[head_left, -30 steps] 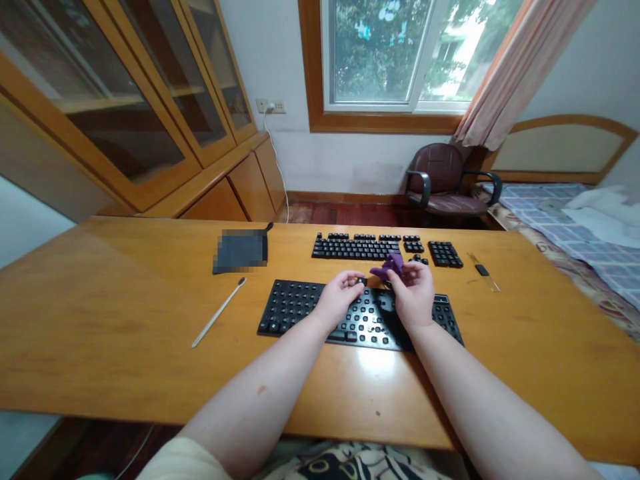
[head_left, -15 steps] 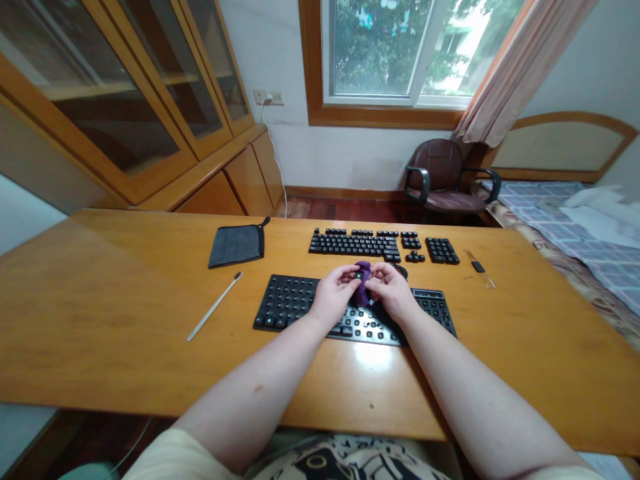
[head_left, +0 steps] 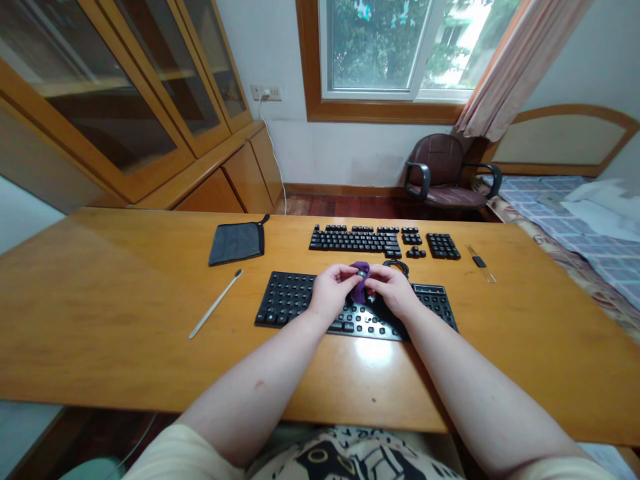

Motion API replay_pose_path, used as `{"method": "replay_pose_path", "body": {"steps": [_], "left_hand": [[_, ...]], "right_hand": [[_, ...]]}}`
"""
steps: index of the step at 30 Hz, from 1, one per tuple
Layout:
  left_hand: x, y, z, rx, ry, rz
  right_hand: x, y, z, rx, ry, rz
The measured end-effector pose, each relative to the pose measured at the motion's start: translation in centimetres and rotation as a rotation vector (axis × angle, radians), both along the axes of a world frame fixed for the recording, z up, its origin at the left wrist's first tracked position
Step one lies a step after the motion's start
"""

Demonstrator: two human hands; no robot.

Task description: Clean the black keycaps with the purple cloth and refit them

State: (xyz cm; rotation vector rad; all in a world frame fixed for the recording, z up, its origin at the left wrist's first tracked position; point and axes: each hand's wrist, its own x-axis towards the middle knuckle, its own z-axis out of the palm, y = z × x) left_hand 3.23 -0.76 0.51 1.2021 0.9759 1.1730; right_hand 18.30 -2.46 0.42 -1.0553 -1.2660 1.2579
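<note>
In the head view, the left hand (head_left: 329,293) pinches a small black keycap (head_left: 361,273) between thumb and fingers, with a purple cloth (head_left: 359,294) bunched around it; the right hand (head_left: 393,291) grips the same cloth from its own side, so the fingertips of both hands nearly meet. The keycap sits half wrapped in the folds, directly above the black keyboard base (head_left: 287,297). That base lies under both hands, most of its key posts bare, with a few keycaps fitted along the near edge to the left of the left hand. Beyond the right hand is a coiled black cable (head_left: 397,267), and past both hands lie loose keycaps (head_left: 355,241) set out in keyboard rows on the wooden desk (head_left: 125,300), the number-pad keycaps (head_left: 443,245) at their right end. Farther right of the right hand is a wire keycap puller (head_left: 479,261) with a black handle. Left of the left hand lies a white-handled brush (head_left: 215,305), and beyond that a dark grey zip pouch (head_left: 236,241), flat, its inside hidden. Far to the left stands a glass-fronted cabinet (head_left: 187,163); shelves show through its panes, their contents too dim to tell.
</note>
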Motion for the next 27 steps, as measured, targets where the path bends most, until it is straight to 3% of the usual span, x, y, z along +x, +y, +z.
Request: {"method": "replay_pose_path", "body": {"steps": [8,15,20,27], "left_hand": [[0.02,-0.28,-0.11,-0.05,0.008,-0.003],[0.04,0.16,-0.5,-0.035,0.004,0.022],[0.02,0.07,0.06,-0.033,0.031,0.022],[-0.01,0.0,0.1,-0.044,0.027,0.015]], "right_hand": [[0.39,-0.08,0.44,0.04,-0.014,-0.006],[0.16,-0.04,0.4,0.066,-0.068,-0.123],[-0.07,-0.07,0.16,0.043,-0.037,-0.048],[0.0,0.04,0.04,0.023,-0.047,-0.202]]}}
